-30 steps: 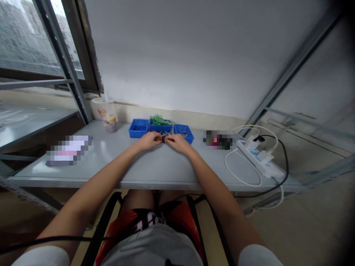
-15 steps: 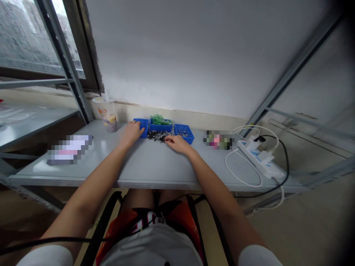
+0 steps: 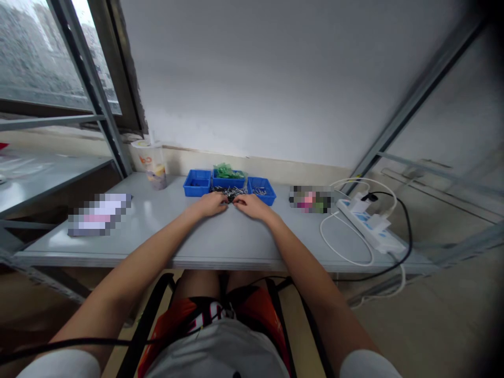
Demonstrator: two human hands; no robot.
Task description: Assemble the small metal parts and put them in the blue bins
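A pile of small dark and silvery metal pieces (image 3: pixel 229 191), too small to name, lies on the table before the blue trays. At its near edge my left hand (image 3: pixel 214 203) has its fingers curled together; whatever they pinch is hidden. Close beside it on the right, my right hand (image 3: pixel 251 206) is also closed, its fingertips by the pile and their contents not visible. The left blue tray (image 3: pixel 197 182) holds a few dark bits. Green crumpled material (image 3: pixel 226 170) fills the middle blue tray (image 3: pixel 228 182). Silvery pieces lie in the right blue tray (image 3: pixel 267 199).
On the left are a lidded drink cup (image 3: pixel 154 165) and a blurred phone-like object (image 3: pixel 99 214). A pixelated colourful item (image 3: pixel 310 199) lies right of the trays. Farther right, a white power strip (image 3: pixel 372 228) has plugs and looping cables. The wall (image 3: pixel 252 105) rises behind the table.
My left hand has moved from the left blue tray, right and nearer, to the pile's edge beside my right hand. The right hand has hardly moved.
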